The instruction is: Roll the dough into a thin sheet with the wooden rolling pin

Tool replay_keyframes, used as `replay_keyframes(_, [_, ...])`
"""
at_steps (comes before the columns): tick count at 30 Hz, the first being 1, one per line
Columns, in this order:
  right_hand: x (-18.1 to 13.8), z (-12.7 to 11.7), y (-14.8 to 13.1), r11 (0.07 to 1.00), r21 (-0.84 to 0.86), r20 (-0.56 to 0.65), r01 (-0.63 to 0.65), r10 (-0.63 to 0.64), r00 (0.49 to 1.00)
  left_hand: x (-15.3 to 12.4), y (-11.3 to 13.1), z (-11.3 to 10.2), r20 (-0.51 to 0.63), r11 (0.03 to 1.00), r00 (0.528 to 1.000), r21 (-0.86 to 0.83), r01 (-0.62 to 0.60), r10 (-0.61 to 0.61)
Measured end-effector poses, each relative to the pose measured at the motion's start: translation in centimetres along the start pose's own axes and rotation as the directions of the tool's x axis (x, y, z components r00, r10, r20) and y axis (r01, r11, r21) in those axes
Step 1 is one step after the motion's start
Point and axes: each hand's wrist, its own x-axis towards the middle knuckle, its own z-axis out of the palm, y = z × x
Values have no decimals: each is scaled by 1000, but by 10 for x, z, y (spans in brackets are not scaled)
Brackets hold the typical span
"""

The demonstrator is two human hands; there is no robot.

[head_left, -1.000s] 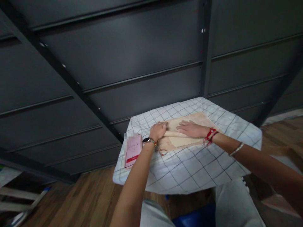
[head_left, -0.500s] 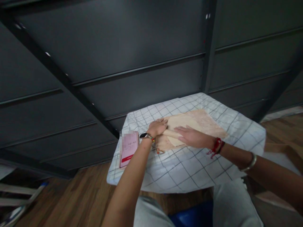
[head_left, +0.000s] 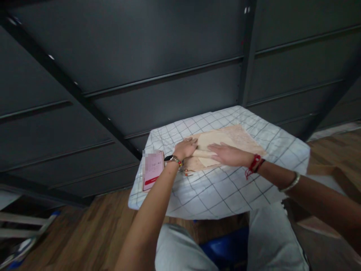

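A pale wooden rolling pin point(head_left: 201, 154) lies across a flat, thin sheet of dough point(head_left: 216, 139). My left hand point(head_left: 186, 147) rests flat over the pin's left end, its fingers stretched out. Over the right end lies my right hand point(head_left: 227, 153), palm down and fingers extended, hiding that end. Neither hand wraps round the pin. Under the dough is a light brown, floury board or mat point(head_left: 245, 141), on a white checked cloth point(head_left: 214, 197).
A phone point(head_left: 153, 171) with a lit pink screen lies left of my left forearm. Dark grey panels point(head_left: 169, 101) stand behind the table. My knees and a blue seat point(head_left: 225, 250) are below its front edge. On the right stands an open box point(head_left: 329, 177).
The view has tilted down slightly, so the table sits higher in the picture. My right hand and its end of the rolling pin have moved slightly away from me.
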Motion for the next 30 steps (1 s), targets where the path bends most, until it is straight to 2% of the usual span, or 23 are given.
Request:
replay_keyframes(3, [-2,4,-3,1000,21,-12,-10,11,1000,-5,3,-2,-22,999,999,13,-30,31])
replay_keyframes(6, [-10,18,-21,998,-58,-150,32,-40,988,-8,5,-5,-79,998,996,32,-50,52])
replay_keyframes(8, [-13,23,-27,993,-113,-197,40,-61,978,-9,7,-7,-78,998,996,39,-44,47])
replay_keyframes(13, [-12,11,-25,995,-98,-72,17,-24,997,-15,11,-8,-30,998,999,46,-35,36])
replay_keyframes(19, [-20,19,-51,949,-304,-201,-85,23,979,-34,12,-3,-146,999,988,-10,46,-47])
replay_keyframes(25, [-16,12,-47,955,-295,-99,-42,14,995,-41,16,-2,-133,995,988,45,89,-82])
replay_keyframes(30, [-16,16,-63,886,-416,-207,-205,128,970,-44,10,10,-238,999,970,-10,48,-49])
